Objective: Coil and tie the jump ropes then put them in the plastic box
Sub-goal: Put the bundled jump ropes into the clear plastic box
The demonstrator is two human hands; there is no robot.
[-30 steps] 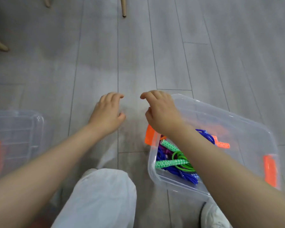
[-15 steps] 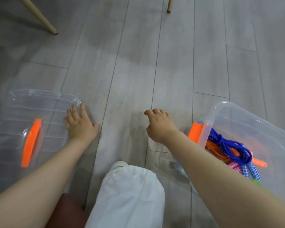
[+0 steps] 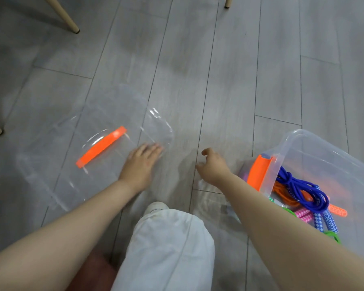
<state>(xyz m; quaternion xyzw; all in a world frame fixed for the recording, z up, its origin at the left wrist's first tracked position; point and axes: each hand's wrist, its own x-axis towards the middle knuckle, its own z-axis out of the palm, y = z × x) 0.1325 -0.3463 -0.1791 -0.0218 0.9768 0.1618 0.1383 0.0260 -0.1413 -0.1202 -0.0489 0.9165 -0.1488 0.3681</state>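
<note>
**Lid left, box right**

The clear lid (image 3: 105,131), its orange handle (image 3: 101,146) running diagonally, lies under the flat, empty left hand (image 3: 140,162). The right hand (image 3: 213,165), loosely curled and empty, hovers nearer the plastic box (image 3: 315,152) holding coiled jump ropes (image 3: 303,192) at lower right.

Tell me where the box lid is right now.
In the head view, the clear lid with its orange handle lies on the floor at left, under the left hand.

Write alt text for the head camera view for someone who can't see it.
A person's left hand rests flat on a clear lid with an orange handle lying on a grey floor. The right hand hovers empty beside an open plastic box holding coiled jump ropes.
</note>
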